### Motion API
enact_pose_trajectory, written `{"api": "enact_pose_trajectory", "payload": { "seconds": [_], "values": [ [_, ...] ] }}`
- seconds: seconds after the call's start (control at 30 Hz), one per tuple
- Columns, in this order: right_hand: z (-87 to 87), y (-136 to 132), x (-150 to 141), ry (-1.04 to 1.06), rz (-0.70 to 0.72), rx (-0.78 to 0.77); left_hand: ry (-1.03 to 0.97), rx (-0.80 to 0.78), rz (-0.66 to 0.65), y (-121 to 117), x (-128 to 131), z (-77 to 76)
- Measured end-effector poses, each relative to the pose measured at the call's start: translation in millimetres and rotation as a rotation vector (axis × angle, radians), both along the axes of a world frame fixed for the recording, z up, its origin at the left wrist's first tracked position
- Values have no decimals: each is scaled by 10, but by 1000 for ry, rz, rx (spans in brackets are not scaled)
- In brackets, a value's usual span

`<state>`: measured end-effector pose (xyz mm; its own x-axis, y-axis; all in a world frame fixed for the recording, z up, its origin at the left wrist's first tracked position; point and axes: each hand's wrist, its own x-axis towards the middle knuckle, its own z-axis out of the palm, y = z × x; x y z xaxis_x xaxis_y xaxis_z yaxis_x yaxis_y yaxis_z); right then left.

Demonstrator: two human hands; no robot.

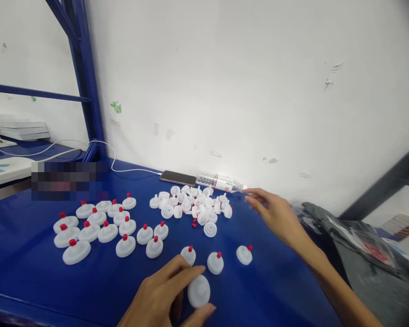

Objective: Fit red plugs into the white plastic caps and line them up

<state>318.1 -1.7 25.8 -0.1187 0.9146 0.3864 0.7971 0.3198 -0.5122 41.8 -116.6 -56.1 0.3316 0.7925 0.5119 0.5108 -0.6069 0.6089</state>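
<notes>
At the near edge of the blue metal-looking tabletop point(98, 290), low in the view, we have the round, whitish, slightly see-through plastic cap with a raised centre point(199, 291), in the person's left hand point(163, 290). Thumb and forefinger are curved apart just enough to span it, pinching at opposite sides of the rim. We judge it very light, stiff-walled, hard to break, a bit slippery since the surface looks smooth. Best hold, we'd say: rim edges, two fingers, centre left free; squeezing the narrow spout looks less secure, and a tilted rim could skid out.

Looks: matte to faintly glossy white, circular face, no red tip that we can see on this one. Just beyond it, white domed caps with small red tips point(215, 263) stand spaced on the table, more of them grouped at left. Further back, a jumbled heap of loose white plastic caps point(202, 218) lies at mixed angles, two or so tiny red plastic pieces point(194, 223) by its near side.

Right hand point(254, 200) is out by the heap's right side, fingers bent, near the neck of the clear plastic bottle with a white label point(225, 183); we can't tell whether it grips or touches anything
</notes>
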Motion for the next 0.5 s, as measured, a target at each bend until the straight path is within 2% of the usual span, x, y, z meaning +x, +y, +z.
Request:
{"api": "enact_pose_trajectory", "payload": {
  "seconds": [0.1, 0.17, 0.23, 0.37, 0.5],
  "values": [
    [151, -494, -266, 201, 119, 14, 17, -10, -11, -6, -3, -16],
    [132, -785, -459, 280, 184, 7, 21, -3, -14, -9, -2, -16],
    [27, -980, -625, 308, 252, -8, 32, -4, -24, -8, 4, -4],
    [-246, -1092, -800, 275, 424, -50, 61, -67, -42, -2, 19, 38],
    [-341, -1086, -792, 247, 485, -17, 55, -113, -77, -4, 17, 59]
  ]
}}
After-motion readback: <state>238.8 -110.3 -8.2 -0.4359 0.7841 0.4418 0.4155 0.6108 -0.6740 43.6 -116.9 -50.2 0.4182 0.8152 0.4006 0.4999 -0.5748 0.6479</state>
